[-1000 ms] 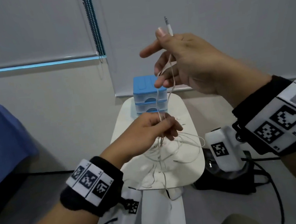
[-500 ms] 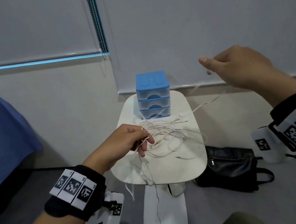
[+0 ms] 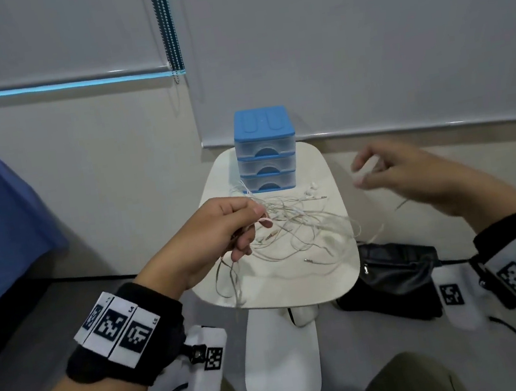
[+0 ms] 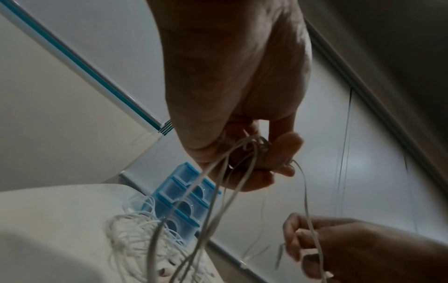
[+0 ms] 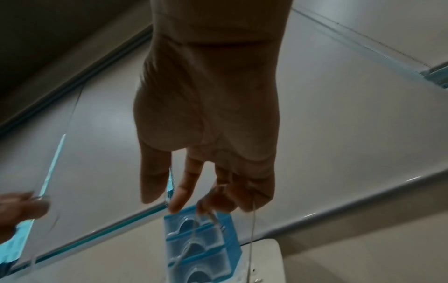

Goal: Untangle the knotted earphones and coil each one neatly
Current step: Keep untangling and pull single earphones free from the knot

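Grey floor spreads under a small white desk (image 3: 294,285) set against a pale wall, and we work outward from the nearest edge; loose cable loops hang over the desk's front lip; just above them the left hand (image 3: 218,230) hovers, its grip clamped on a bunch of strands, fingers curled tight around several cords, as the left wrist view confirms; from that fist the tangled earphones (image 3: 299,222) fan out across the desk's middle, white and beige wires crossing, buds and jack plugs lying among them; off to the right, clear of the desk edge and over a black bag (image 3: 395,279) on the floor, the right hand (image 3: 412,178) is blurred, but the wrist views show a thin cord running through its curled lower fingers, thumb and forefinger extended and apart; one strand runs between the two hands; further back, a blue mini drawer unit (image 3: 265,151) stands upright at the desk's far end, three drawers stacked; behind it grey roller blinds (image 3: 360,34) cover the wall, a bead chain (image 3: 169,26) dangling between them.
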Motion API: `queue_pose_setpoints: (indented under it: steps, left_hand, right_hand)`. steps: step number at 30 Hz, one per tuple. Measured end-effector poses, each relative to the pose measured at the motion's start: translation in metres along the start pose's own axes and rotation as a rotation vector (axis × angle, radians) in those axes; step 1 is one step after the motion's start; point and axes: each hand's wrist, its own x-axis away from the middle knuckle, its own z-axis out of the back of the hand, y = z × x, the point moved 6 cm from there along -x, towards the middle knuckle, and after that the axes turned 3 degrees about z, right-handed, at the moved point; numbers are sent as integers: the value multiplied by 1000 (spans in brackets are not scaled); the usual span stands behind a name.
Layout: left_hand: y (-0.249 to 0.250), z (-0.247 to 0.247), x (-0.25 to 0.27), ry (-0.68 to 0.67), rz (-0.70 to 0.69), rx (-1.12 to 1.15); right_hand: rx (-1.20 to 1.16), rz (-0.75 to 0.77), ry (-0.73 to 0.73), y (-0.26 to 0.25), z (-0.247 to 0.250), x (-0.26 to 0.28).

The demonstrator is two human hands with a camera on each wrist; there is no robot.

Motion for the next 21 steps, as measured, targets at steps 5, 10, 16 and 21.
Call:
queue_pose_setpoints:
  steps: [5, 10, 16, 21]
  left_hand:
    - [6, -13, 2, -20, -21, -52]
    - [6, -19, 1, 3, -22, -80]
    - [-3, -14, 7, 29, -15, 90]
    - [-18, -4, 6, 62, 26, 57]
  right_hand:
    - [81, 101, -359, -17, -64, 19]
    - [-40, 259, -323, -56, -85, 30]
    - [-286, 295, -168, -62, -84, 32]
    - [-862, 243, -65, -65, -66, 35]
